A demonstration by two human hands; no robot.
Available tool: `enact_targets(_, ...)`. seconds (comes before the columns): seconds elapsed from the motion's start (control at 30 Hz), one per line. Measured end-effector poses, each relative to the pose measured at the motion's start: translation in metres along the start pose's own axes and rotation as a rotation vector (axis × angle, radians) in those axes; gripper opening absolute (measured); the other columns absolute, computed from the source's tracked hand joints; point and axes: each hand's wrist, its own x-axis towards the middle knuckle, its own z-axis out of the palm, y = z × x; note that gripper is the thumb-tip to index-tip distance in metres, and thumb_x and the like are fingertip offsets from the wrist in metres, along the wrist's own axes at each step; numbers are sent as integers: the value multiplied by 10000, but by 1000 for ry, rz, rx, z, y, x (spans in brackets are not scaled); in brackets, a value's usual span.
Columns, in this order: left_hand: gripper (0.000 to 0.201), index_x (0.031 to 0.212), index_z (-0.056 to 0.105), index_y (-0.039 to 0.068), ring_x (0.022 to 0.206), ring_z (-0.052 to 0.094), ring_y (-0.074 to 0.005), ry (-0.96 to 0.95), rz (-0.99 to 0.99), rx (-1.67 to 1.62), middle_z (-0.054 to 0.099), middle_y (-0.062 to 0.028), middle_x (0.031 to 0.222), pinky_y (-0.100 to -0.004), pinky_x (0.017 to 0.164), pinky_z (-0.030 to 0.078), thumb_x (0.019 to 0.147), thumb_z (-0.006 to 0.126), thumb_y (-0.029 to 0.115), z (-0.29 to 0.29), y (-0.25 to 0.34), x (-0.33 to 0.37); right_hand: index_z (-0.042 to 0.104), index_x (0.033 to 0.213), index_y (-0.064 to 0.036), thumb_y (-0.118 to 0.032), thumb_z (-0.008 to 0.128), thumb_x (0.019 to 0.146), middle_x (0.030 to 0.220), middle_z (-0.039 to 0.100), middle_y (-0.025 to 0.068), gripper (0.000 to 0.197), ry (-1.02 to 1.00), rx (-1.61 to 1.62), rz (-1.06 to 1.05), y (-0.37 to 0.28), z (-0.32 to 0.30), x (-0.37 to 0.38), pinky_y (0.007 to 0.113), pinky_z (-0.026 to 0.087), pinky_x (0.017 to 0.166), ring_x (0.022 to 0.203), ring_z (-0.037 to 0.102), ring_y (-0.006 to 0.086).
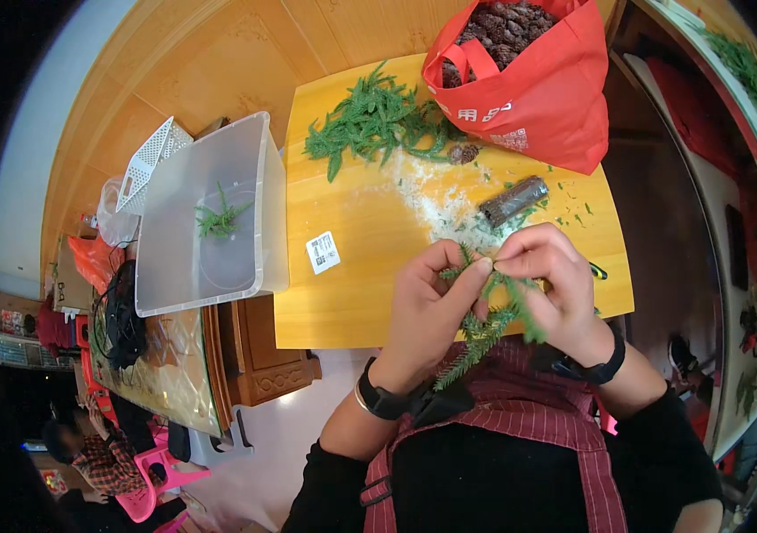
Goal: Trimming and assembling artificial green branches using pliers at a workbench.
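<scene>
Backs everything with wood panelling [219, 53] at 11 o'clock and shows pale floor [258, 435] at 7. Sets a yellow tabletop [343, 306] in the middle, seemingly smooth and firm, dusted at 1 o'clock with white powder [436, 202]. Stands a translucent bin [187, 182] beside the tabletop at 10 o'clock; bears on the tabletop a red bag [565, 93] of pine cones [507, 31] at 1 and a heap of green sprigs [378, 115] at 12. Has the left hand [423, 306] at 4 o'clock and the right hand [561, 274] at 3, both pinching 1 green branchlet [483, 336] at 4, over the near edge, thumbs and forefingers nearly together at its upper end. Looks light and springy, probably bending easily but losing needles if tugged; seems best held by the thin stem, not the feathery tips. Shows a dark cylinder [513, 202] at 2 o'clock, then a white label [322, 252] at 9.
</scene>
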Motion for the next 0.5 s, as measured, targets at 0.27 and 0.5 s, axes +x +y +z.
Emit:
enact_targets(0.27, 125, 805, 589, 18, 591, 477, -132, 33, 813, 783, 504, -54, 707, -224, 499, 347, 709, 655, -24, -3, -3, 4, 534, 881, -26, -113, 540, 830, 874, 547, 32, 101, -69, 763, 714, -9, -15, 10, 226, 396, 751, 818, 513, 98)
enact_targets(0.5, 139, 798, 604, 34, 606, 465, -160, 32, 796, 831, 516, -52, 698, -246, 507, 331, 687, 677, -7, -5, -4, 0, 556, 922, -21, -129, 606, 823, 830, 567, -14, 155, -369, 794, 737, -2, -31, 12, 191, 411, 680, 754, 509, 36)
